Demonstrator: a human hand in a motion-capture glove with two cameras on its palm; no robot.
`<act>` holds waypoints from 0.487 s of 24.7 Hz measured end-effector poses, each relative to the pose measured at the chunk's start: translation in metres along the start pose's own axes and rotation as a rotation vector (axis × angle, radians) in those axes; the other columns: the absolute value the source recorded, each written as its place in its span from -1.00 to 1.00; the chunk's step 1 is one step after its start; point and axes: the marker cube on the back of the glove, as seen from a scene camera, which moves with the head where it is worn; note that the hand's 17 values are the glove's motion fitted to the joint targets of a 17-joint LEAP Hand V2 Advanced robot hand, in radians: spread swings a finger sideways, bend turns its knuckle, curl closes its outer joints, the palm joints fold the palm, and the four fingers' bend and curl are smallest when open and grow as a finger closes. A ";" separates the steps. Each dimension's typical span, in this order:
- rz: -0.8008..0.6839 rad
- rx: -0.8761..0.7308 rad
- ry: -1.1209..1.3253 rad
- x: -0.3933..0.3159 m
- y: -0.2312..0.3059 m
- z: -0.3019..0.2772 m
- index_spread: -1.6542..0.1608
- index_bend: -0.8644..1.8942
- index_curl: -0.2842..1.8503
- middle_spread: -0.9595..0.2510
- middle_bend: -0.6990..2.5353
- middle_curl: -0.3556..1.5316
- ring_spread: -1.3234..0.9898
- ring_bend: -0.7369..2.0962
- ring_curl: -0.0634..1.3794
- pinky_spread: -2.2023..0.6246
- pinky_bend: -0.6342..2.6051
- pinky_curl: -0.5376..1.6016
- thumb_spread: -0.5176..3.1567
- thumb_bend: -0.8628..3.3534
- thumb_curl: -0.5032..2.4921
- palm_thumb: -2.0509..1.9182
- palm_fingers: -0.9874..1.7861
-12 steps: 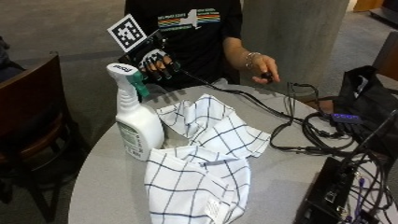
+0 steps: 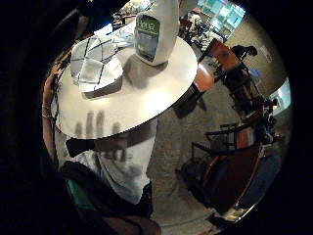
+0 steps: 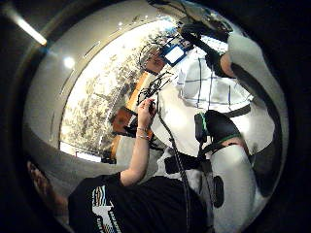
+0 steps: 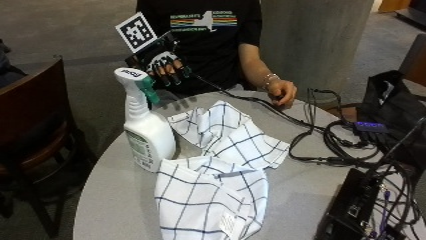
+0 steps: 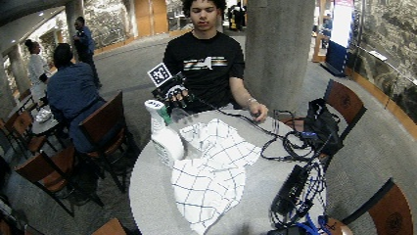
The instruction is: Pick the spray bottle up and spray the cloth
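Right hand: we see the gloved right hand (image 4: 163,67) up in the air, past the far edge of the tabletop (image 4: 120,200). It hangs just behind the top of the spray bottle (image 4: 148,127).
Grip: the fingers (image 4: 174,74) hang down, bent a little and spread apart. The grip is wide and holds nothing. We see a small gap between the fingers and the bottle's green trigger (image 4: 150,93), so the hand does not touch it.
Spray bottle: it is white with a green label and stands straight up on the tabletop, at about 9 o'clock from the middle. From the hand, the bottle is at about 7 o'clock in the outside view. In the little finger side palm view the bottle (image 2: 156,29) stands near the round tabletop's edge (image 2: 161,98).
Cloth: a white cloth (image 4: 219,170) with dark blue squares lies bunched up in the middle of the tabletop. Its near part lies at about 5 o'clock from the bottle. One fold comes right up to the bottle's base; we cannot tell if they touch.
Other hand: the bare hand (image 4: 283,92) rests on the tabletop edge at about 1 o'clock, on a black cable (image 4: 313,127).
Other things: more black cables and a black box (image 4: 353,210) lie at about 4 o'clock. A black bag (image 4: 393,107) sits at 3 o'clock. A brown chair (image 4: 30,115) stands off to 9 o'clock.
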 end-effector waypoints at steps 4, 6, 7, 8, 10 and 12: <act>-0.052 0.024 -0.006 -0.003 0.000 0.004 0.50 -0.07 -0.45 0.52 -0.35 -0.36 0.12 -0.27 -0.62 0.72 -0.53 -0.39 -0.23 -0.41 -0.49 0.40 0.17; -0.059 -0.018 -0.002 -0.001 0.004 0.002 0.50 -0.08 -0.44 0.52 -0.35 -0.35 0.12 -0.27 -0.61 0.73 -0.53 -0.39 -0.21 -0.42 -0.49 0.40 0.17; -0.049 -0.033 0.002 0.001 0.006 0.001 0.49 -0.08 -0.44 0.52 -0.35 -0.34 0.12 -0.27 -0.61 0.73 -0.53 -0.39 -0.21 -0.42 -0.48 0.41 0.17; -0.037 -0.032 0.006 0.003 0.006 0.000 0.49 -0.08 -0.43 0.52 -0.35 -0.34 0.12 -0.27 -0.60 0.73 -0.53 -0.39 -0.20 -0.43 -0.48 0.41 0.17; -0.025 0.030 0.012 0.007 -0.001 0.000 0.49 -0.08 -0.43 0.52 -0.35 -0.33 0.12 -0.27 -0.59 0.73 -0.53 -0.39 -0.19 -0.43 -0.47 0.41 0.17; -0.025 0.084 0.014 0.012 -0.008 0.001 0.49 -0.08 -0.42 0.52 -0.35 -0.32 0.12 -0.27 -0.58 0.73 -0.53 -0.39 -0.18 -0.44 -0.46 0.41 0.18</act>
